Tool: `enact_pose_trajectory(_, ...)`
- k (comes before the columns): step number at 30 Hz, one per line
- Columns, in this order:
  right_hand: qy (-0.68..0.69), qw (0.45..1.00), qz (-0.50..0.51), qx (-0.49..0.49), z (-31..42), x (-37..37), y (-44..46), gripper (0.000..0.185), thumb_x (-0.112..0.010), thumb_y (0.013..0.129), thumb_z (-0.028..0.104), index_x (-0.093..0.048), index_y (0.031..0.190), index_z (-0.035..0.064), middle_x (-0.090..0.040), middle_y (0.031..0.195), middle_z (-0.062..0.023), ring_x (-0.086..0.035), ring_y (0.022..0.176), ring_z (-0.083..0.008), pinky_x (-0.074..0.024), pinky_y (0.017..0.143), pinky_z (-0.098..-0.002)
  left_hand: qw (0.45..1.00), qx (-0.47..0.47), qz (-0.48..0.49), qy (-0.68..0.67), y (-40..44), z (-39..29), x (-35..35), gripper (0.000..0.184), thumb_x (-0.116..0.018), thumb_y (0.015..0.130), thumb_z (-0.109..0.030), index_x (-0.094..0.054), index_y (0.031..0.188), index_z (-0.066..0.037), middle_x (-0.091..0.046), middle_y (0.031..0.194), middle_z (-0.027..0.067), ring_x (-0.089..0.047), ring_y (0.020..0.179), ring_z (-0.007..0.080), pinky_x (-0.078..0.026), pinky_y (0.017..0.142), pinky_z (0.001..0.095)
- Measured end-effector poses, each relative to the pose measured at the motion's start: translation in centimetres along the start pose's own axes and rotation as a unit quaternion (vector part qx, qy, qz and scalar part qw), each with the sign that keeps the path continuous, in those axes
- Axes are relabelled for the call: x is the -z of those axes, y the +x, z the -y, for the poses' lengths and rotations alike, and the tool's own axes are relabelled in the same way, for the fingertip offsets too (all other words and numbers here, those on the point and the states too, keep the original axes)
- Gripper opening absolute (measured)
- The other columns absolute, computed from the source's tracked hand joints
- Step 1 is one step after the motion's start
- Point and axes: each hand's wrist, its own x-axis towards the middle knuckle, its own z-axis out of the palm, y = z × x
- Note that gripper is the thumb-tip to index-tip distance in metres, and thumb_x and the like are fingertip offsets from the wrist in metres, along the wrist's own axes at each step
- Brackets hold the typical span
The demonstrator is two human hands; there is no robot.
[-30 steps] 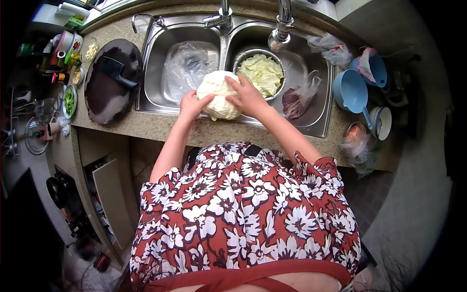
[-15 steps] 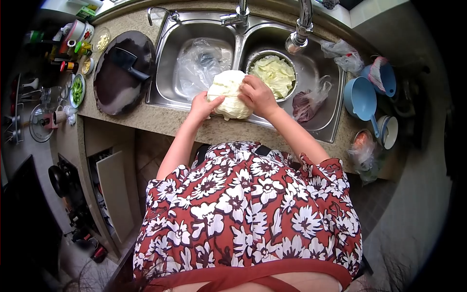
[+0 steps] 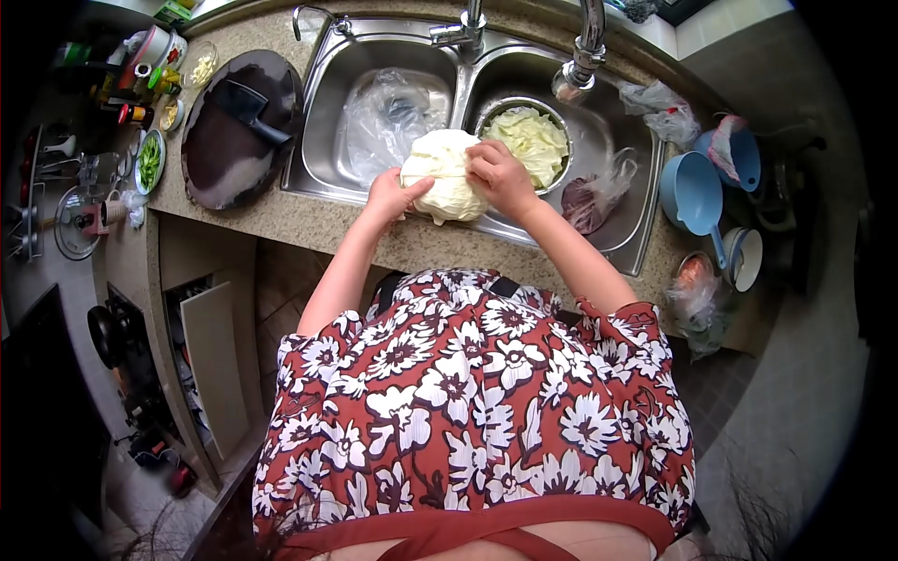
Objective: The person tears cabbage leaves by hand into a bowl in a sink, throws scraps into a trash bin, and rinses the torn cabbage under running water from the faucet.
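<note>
A pale, round cabbage (image 3: 444, 178) is at the front edge of the double sink, near the divider. My left hand (image 3: 393, 198) grips its left side, the thumb lying across the front. On the upper right side, the fingers of my right hand (image 3: 500, 178) are bent together and pinch at the outer leaf. Just behind my right hand, a metal bowl with torn cabbage leaves (image 3: 528, 143) stands in the right basin. The left basin holds a crumpled clear plastic bag (image 3: 388, 117).
A plastic bag with something dark red (image 3: 591, 198) lies in the right basin. A cleaver (image 3: 248, 110) rests on a round dark board (image 3: 210, 164) at the left. Blue pans (image 3: 690, 192), bowls and bags stand at the right. Taps (image 3: 587, 56) rise behind the sink.
The fingers of my right hand, spread over the cabbage a second ago, have curled in at its upper right side. My left hand stays on the left side. The whole view has shifted.
</note>
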Motion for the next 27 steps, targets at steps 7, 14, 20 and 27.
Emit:
enact_pose_trajectory(7,-0.072,0.997,-0.025,0.013,-0.2,-0.9,0.3,0.012,-0.058,0.074,0.009,-0.055,0.085,0.007,-0.055,0.09,-0.007,-0.053,0.091,-0.0254,-0.0455,0.078,-0.0355,1.0,-0.022,-0.001,-0.009,-0.6,0.0,-0.3,0.045,-0.077,0.074,-0.029,-0.06,0.102,0.001,-0.065,0.081,0.0064,-0.057,0.061,0.0097,-0.042,0.048,0.0229)
enact_pose_trajectory(14,-0.067,0.997,-0.022,-0.026,-0.4,-1.7,0.2,0.011,-0.053,0.075,0.006,-0.05,0.086,0.0065,-0.047,0.083,-0.0097,-0.048,0.082,-0.0279,-0.0418,0.075,-0.037,1.0,-0.011,-0.002,-0.016,-0.1,0.7,-0.5,0.045,-0.077,0.075,-0.029,-0.06,0.103,0.001,-0.066,0.082,0.0069,-0.058,0.062,0.0107,-0.043,0.049,0.0233)
enact_pose_trajectory(20,-0.032,0.998,-0.048,-0.017,-0.5,-1.2,1.7,0.015,-0.051,0.073,-0.002,-0.048,0.087,0.0041,-0.045,0.084,-0.0144,-0.046,0.083,-0.0319,-0.0411,0.074,-0.0382,0.999,-0.01,-0.001,-0.036,-0.1,0.6,-0.4,0.046,-0.079,0.072,-0.027,-0.06,0.1,0.005,-0.066,0.085,0.0117,-0.062,0.065,0.0152,-0.05,0.054,0.0282)
enact_pose_trajectory(27,-0.051,0.994,-0.088,-0.044,-1.7,-0.5,3.4,0.015,-0.05,0.073,-0.003,-0.047,0.085,0.0041,-0.045,0.085,-0.014,-0.046,0.083,-0.0321,-0.0412,0.074,-0.0388,1.0,0.006,0.006,0.013,-0.5,0.2,-0.4,0.045,-0.079,0.071,-0.024,-0.059,0.101,0.004,-0.066,0.086,0.0125,-0.063,0.067,0.0162,-0.051,0.057,0.0281)
